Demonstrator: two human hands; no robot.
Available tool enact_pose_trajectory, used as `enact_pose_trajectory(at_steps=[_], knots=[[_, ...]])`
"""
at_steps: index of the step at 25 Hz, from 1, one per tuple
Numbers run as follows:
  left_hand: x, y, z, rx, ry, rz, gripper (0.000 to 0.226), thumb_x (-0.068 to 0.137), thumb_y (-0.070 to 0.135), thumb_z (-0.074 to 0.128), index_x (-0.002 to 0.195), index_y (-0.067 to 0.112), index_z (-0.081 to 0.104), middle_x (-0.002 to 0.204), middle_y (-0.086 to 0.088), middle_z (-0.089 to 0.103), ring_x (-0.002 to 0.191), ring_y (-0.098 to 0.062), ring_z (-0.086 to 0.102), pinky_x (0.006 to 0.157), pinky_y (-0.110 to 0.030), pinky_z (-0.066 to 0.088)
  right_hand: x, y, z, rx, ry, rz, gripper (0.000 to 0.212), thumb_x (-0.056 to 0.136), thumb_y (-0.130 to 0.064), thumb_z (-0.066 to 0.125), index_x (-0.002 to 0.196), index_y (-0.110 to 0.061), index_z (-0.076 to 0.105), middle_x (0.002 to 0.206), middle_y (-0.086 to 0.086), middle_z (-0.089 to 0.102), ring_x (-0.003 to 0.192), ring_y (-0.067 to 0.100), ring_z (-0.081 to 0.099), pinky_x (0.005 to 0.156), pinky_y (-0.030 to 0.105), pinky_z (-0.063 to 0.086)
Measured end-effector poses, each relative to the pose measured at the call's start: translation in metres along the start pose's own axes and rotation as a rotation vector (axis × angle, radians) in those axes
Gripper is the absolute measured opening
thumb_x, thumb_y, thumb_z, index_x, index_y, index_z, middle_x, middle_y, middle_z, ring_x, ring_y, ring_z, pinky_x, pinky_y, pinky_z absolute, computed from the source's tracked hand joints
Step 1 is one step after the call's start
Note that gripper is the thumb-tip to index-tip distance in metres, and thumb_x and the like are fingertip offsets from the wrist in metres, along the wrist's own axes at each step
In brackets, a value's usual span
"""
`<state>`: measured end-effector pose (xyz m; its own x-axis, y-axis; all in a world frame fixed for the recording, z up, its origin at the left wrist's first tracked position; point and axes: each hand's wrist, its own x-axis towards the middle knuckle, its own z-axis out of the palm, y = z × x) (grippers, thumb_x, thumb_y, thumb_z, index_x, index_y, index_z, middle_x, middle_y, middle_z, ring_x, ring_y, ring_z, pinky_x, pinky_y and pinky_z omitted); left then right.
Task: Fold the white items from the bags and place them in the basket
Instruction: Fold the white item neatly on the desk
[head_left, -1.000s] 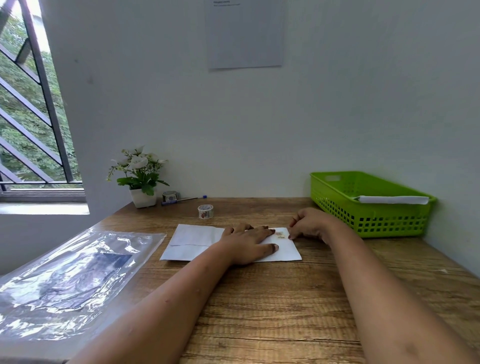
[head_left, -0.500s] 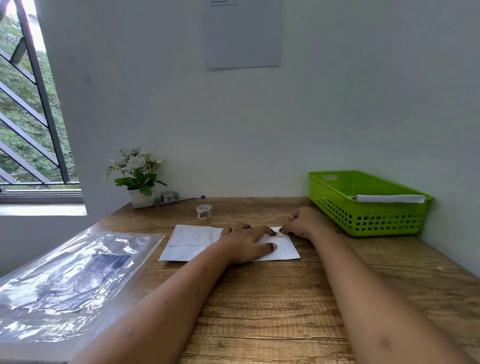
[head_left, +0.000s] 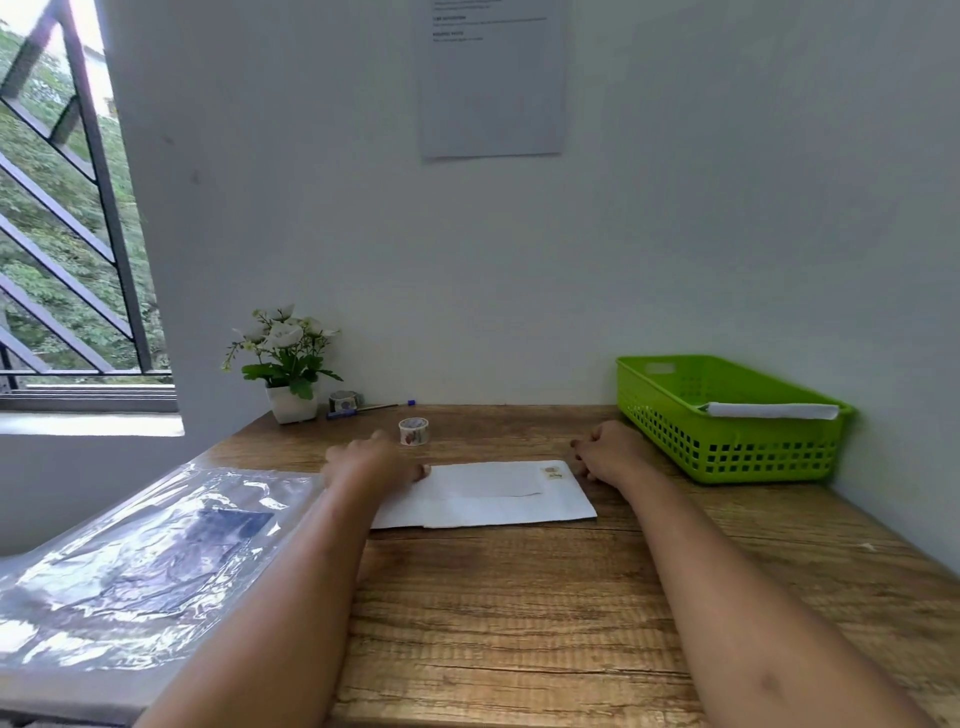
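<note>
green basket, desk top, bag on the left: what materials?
Green basket: moulded plastic, glossy, grid-perforated walls.
Desk top: matte wood grain; solid or laminate, can't tell.
Bag: thin clear plastic film, crinkled, bright glare.

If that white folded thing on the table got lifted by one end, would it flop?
Probably droops: the white folded item lies thin and flat in layers. It looks light, so a push likely slides it across the wooden table. The sticker seems to hold its flap, so it may stay folded.
</note>
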<state>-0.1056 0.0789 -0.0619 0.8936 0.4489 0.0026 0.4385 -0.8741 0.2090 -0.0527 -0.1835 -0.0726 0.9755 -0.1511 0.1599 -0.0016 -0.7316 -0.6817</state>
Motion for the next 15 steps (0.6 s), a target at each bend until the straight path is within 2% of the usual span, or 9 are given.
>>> enact_pose_trajectory(at_steps=[3,7,10,12,14,15], knots=[[-0.005,0.004,-0.003,-0.105,0.021,0.031,0.073,0.079,0.048,0.069,0.136,0.015,0.038,0.135,-0.011,0.052,0.122,-0.031,0.048,0.100,-0.042,0.042,-0.011,-0.004,-0.006,-0.029,0.004,-0.006,0.016,0.085,-0.028,0.058,0.079,-0.014,0.062,0.090,0.008,0.071,0.086,0.025,0.067,0.077,0.029,0.051],[-0.018,-0.004,-0.009,-0.572,0.086,0.002,0.048,0.076,0.018,0.077,0.120,0.015,0.057,0.118,-0.008,0.061,0.102,-0.023,0.057,0.084,-0.032,0.049,-0.022,-0.004,-0.011,0.165,-0.063,-0.002,0.011,0.079,-0.016,0.061,0.069,-0.018,0.058,0.098,0.008,0.072,0.092,0.027,0.067,0.084,0.036,0.054],[-0.031,-0.015,-0.006,-0.869,0.252,0.005,0.036,0.079,0.005,0.071,0.114,0.014,0.065,0.115,-0.006,0.066,0.103,-0.022,0.058,0.089,-0.031,0.047,-0.036,-0.009,-0.018,0.329,-0.055,0.015,0.014,0.081,-0.011,0.061,0.070,-0.019,0.057,0.105,0.013,0.069,0.091,0.025,0.062,0.084,0.036,0.051],[-0.047,-0.017,-0.007,-1.079,0.411,0.004,0.032,0.082,0.000,0.065,0.112,0.014,0.066,0.109,-0.002,0.066,0.101,-0.021,0.058,0.086,-0.030,0.046,-0.050,-0.018,-0.022,0.362,-0.017,0.053,0.002,0.083,-0.016,0.061,0.084,-0.015,0.061,0.110,0.014,0.065,0.096,0.024,0.058,0.083,0.032,0.047],[-0.063,-0.015,-0.012,-1.385,0.511,-0.030,0.030,0.084,-0.006,0.059,0.098,0.018,0.067,0.101,-0.001,0.065,0.099,-0.021,0.060,0.082,-0.027,0.046,-0.069,-0.030,-0.024,0.318,0.049,0.078,0.032,0.082,-0.022,0.058,0.112,-0.010,0.060,0.121,0.013,0.061,0.109,0.028,0.058,0.085,0.029,0.045],[-0.072,-0.011,-0.015,-1.536,0.529,-0.066,0.031,0.084,-0.008,0.056,0.092,0.020,0.066,0.100,-0.002,0.066,0.098,-0.021,0.061,0.080,-0.025,0.047,-0.084,-0.036,-0.025,0.351,0.047,0.093,0.041,0.081,-0.027,0.057,0.117,-0.010,0.058,0.122,0.013,0.061,0.108,0.029,0.059,0.084,0.031,0.046]])
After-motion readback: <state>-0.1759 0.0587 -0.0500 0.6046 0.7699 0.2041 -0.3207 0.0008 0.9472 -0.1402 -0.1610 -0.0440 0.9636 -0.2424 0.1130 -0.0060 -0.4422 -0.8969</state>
